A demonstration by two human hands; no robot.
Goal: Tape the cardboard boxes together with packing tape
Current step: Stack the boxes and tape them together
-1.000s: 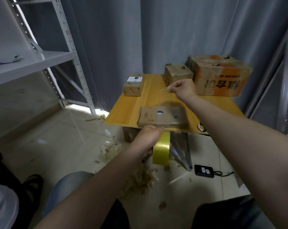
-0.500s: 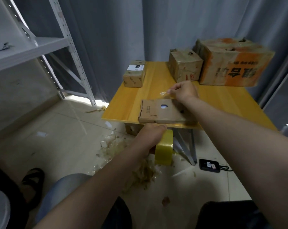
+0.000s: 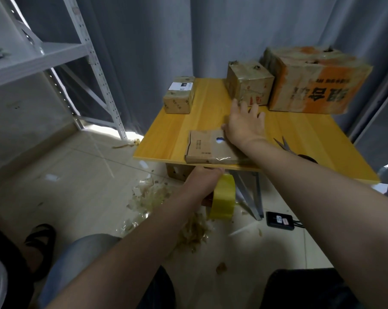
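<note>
Grip spread flat, the right hand (image 3: 244, 127) pins the flat box (image 3: 205, 150); lower centre, the left hand (image 3: 203, 181) grips the tape roll (image 3: 224, 197), probably for tension.

I see a yellow roll of packing tape (image 3: 224, 197), a honey-yellow wooden tabletop (image 3: 166, 139), a plain brown flat cardboard box (image 3: 204, 149), and a large tan cardboard box (image 3: 311, 90) banded orange with dark print.

Table (image 3: 166, 139) far edge: small box (image 3: 178, 97) at left corner; medium box (image 3: 249, 83) and large box (image 3: 317, 83) side by side fill right corner. Bare lane between small and medium box. Near edge: flat box (image 3: 206, 148), right hand (image 3: 244, 124) spread flat over its far right corner; scissors (image 3: 286, 146) to its right. Below that edge, left hand (image 3: 202, 181) grips tape roll (image 3: 224, 197).
</note>
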